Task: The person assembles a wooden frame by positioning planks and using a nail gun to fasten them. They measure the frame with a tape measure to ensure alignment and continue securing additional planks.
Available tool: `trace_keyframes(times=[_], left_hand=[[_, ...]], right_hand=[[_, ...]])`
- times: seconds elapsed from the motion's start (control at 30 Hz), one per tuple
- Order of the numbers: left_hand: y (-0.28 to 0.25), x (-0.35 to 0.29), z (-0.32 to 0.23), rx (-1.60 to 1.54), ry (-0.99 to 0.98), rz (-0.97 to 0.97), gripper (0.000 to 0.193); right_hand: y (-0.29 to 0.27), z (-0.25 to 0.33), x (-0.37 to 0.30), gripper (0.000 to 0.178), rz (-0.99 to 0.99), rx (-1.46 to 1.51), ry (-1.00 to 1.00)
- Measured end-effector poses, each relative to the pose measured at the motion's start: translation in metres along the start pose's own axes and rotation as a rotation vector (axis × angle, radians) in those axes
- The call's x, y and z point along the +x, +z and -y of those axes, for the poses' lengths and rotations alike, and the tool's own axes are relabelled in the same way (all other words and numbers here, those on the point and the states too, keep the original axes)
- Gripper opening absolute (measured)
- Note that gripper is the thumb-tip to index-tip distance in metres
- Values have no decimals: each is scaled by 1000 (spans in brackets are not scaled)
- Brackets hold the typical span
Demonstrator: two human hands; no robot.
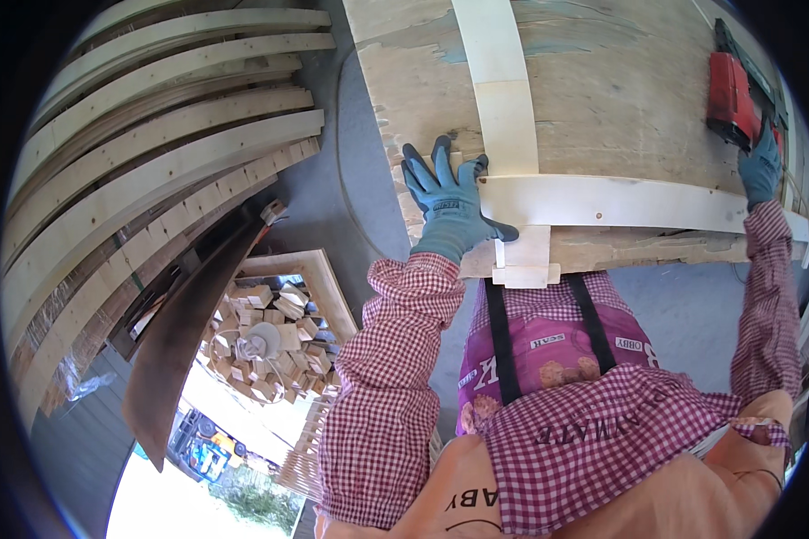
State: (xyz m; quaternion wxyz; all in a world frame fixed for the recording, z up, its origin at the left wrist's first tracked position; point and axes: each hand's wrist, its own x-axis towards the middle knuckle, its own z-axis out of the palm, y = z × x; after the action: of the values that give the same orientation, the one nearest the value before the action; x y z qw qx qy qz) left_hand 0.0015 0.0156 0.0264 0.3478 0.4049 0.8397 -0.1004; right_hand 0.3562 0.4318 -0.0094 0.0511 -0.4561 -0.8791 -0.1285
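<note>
From my remote seat I have the worn wooden tabletop [620,117] in front of me, its surface brown, peeling and stained bluish-green in patches, its far side cut off by the upper rim of the head view. Along the tabletop's near edge lies a long pale board [643,203], smooth and almost white, with a few small brown spots; its right end runs toward the dark fisheye rim, where I can hardly make it out. A pale strip [497,67] crosses the tabletop from the far side to meet that board, a seam line showing partway down, and I can't see whether it carries on underneath. At the tabletop's right side is a red tool [730,99] with dark parts, its lower portion hidden. My left hand [445,208], in a blue glove with dark fingertips, lies spread wide over the tabletop's near left corner, grasping nothing I can see and covering the board's left end. My right hand [761,171] meets the red tool at the tabletop's right side; its fingers are partly masked, so I can't tell how tightly they close. A short pale piece [523,244] pokes out at the tabletop's near edge.
</note>
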Motion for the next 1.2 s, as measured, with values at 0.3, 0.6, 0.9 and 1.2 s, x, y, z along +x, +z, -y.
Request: trace_keyframes(times=[0.3, 0.6, 0.9, 1.2], left_hand=[[-5, 2, 1, 28, -38, 86, 122], [-3, 5, 2, 32, 5, 48, 131], [-4, 4, 3, 58, 3, 53, 131], [3, 5, 5, 20, 17, 27, 130]], right_hand=[[72, -75, 21, 87, 143, 136, -207], [141, -148, 96, 61, 161, 108, -325], [14, -49, 105, 52, 439, 351, -286], [-199, 72, 34, 38, 949, 660, -716]])
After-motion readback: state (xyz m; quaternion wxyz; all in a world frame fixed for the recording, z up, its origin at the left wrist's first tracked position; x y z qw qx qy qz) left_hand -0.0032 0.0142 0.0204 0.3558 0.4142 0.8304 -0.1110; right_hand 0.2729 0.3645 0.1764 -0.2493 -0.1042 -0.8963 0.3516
